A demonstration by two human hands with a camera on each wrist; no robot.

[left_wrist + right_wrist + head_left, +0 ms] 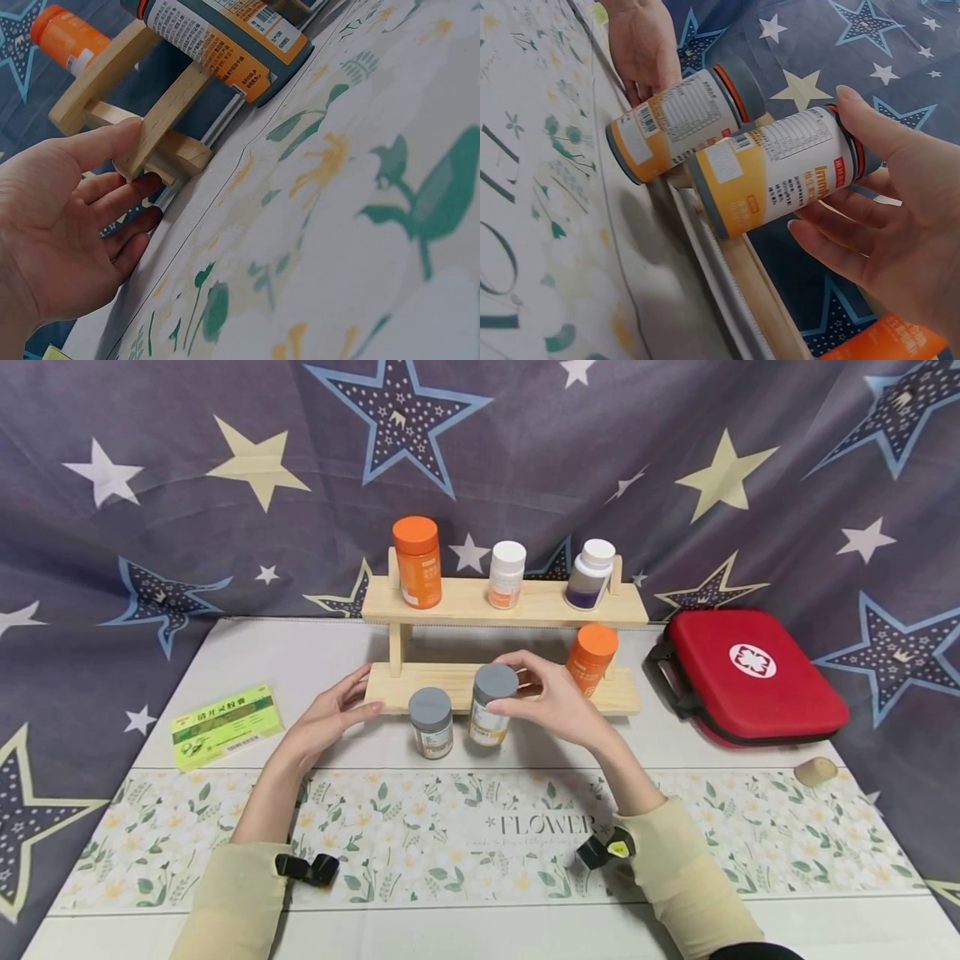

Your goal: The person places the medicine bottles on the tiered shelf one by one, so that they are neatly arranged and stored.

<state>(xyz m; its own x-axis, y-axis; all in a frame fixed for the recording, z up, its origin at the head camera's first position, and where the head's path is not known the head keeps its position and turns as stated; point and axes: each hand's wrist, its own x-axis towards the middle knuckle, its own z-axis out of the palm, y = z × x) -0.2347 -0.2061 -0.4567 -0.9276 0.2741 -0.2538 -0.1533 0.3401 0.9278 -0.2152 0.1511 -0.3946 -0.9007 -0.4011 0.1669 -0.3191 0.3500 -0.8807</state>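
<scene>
My right hand grips a grey-lidded supplement jar between thumb and fingers, in front of the two-tier wooden shelf's lower board. Its white and orange label faces the right wrist view. A second grey-lidded jar stands on the table just to its left, held by neither hand. At the lower board's left end is my left hand. The left wrist view shows its thumb on one side of the board's end and its fingers on the other. Behind my right hand, an orange bottle stands on the lower board.
On the upper board stand an orange bottle, a white bottle and a white-capped purple bottle. A green medicine box lies left, a red first-aid case right. Near the right edge lies a cork-coloured stopper.
</scene>
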